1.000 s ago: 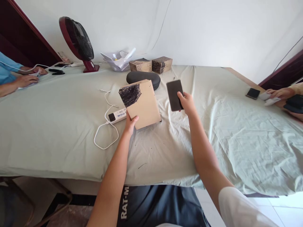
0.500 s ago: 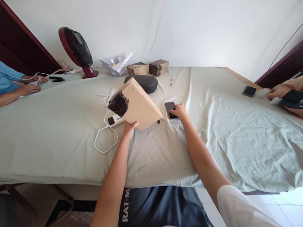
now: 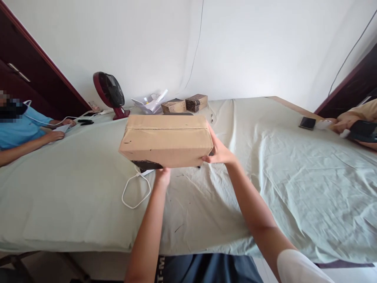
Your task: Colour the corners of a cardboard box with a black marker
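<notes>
A brown cardboard box (image 3: pixel 167 137) is held above the table, its taped long side facing up toward me. A black scribbled patch (image 3: pixel 147 164) covers its lower left part. My left hand (image 3: pixel 163 175) supports the box from below, its fingers mostly hidden underneath. At the right end, my right hand (image 3: pixel 217 150) grips the box, with the thumb near the lower corner. Beneath the left side, a white cable (image 3: pixel 123 196) loops on the cloth beside a mostly covered white power bank (image 3: pixel 148 172).
A red and black fan (image 3: pixel 109 92), a plastic basket (image 3: pixel 147 106) and two patterned cartons (image 3: pixel 196 103) stand along the wall. A black case is mostly behind the box. A person in blue (image 3: pixel 26 125) sits left; another person's arm (image 3: pixel 350 118) rests right, near a dark phone (image 3: pixel 307 123).
My right hand has left the phone on the cloth and taken hold of the box's right end. The box has turned from tilted to nearly level, now hiding the phone's place.
</notes>
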`<state>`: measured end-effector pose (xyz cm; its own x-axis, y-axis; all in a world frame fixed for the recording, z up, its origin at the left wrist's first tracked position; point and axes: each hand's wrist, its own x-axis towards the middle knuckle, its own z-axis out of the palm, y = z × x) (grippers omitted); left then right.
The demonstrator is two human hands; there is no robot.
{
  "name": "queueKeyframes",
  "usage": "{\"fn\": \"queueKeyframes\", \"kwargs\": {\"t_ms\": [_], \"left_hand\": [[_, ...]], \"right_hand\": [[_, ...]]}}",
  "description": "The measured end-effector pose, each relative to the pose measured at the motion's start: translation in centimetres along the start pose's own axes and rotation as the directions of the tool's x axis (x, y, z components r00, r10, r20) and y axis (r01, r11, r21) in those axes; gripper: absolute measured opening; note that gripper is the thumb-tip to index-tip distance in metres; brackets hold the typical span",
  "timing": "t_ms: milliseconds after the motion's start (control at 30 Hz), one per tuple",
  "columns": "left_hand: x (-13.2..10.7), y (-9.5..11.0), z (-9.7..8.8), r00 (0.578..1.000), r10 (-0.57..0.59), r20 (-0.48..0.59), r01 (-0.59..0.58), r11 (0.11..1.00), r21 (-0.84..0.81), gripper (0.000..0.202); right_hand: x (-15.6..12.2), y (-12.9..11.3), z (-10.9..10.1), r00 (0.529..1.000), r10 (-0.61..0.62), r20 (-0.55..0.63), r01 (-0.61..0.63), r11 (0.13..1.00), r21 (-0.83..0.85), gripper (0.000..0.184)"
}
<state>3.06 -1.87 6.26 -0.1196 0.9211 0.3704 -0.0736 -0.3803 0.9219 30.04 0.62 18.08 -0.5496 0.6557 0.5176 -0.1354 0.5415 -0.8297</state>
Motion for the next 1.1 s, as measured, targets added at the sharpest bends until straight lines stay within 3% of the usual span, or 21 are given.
{"fn": "queueKeyframes", "kwargs": {"t_ms": [100,200,333,433,567,733,833,900,967,1033,1100], "left_hand": [[3.0,3.7,-3.6,0.995,0.054,-0.088,-0.049,0.997,0.059,0.122],[5.6,6.8,-5.5,1.000,-0.022,-0.019,0.024,0.991,0.129,0.104],[7.4,8.6,-4.2,0.996,-0.043,0.080,0.029,0.986,0.166,0.080],[7.9,8.8,-2.9,0.994,-0.044,0.100,0.026,0.985,0.173,0.077],[8.2,8.9,-3.2,0.986,-0.058,0.157,0.017,0.969,0.247,0.076],[7.8,9.3,-4.1,0.989,-0.072,0.127,0.041,0.972,0.229,0.096],[7.4,10.2,-4.1,0.978,-0.132,0.159,0.087,0.960,0.266,0.105],[7.2,11.1,-4.1,0.977,-0.107,0.186,0.033,0.932,0.361,0.114],[6.9,12.1,-4.1,0.979,-0.007,0.206,-0.098,0.863,0.496,0.129],[6.5,13.0,-4.0,0.966,0.034,0.256,-0.191,0.761,0.620,0.136],[6.0,13.7,-3.7,0.928,-0.031,0.371,-0.243,0.704,0.667,0.135]], "right_hand": [[-0.9,-1.4,-1.8,0.999,0.024,-0.038,-0.027,0.997,-0.079,0.137],[-1.1,-1.6,-2.8,0.998,0.008,-0.062,-0.018,0.988,-0.155,0.143],[-0.9,-1.5,-3.0,0.994,-0.056,-0.091,0.032,0.968,-0.247,0.146],[-0.9,-1.6,-3.2,0.994,-0.052,-0.098,0.022,0.958,-0.286,0.144],[-1.1,-2.1,-3.3,0.995,-0.024,-0.097,-0.008,0.949,-0.315,0.146],[-0.8,-2.2,-2.4,0.995,-0.055,-0.086,0.018,0.922,-0.386,0.138],[-0.5,-1.8,-2.2,0.973,-0.188,-0.135,0.093,0.851,-0.516,0.148],[-0.3,-1.6,-2.3,0.939,-0.295,-0.179,0.131,0.784,-0.607,0.159],[-0.3,-1.8,-2.3,0.915,-0.347,-0.204,0.123,0.723,-0.680,0.159],[-0.4,-2.3,-1.8,0.922,-0.340,-0.188,0.102,0.678,-0.728,0.153],[-0.4,-3.0,-0.9,0.945,-0.302,-0.126,0.112,0.659,-0.744,0.146]]}}
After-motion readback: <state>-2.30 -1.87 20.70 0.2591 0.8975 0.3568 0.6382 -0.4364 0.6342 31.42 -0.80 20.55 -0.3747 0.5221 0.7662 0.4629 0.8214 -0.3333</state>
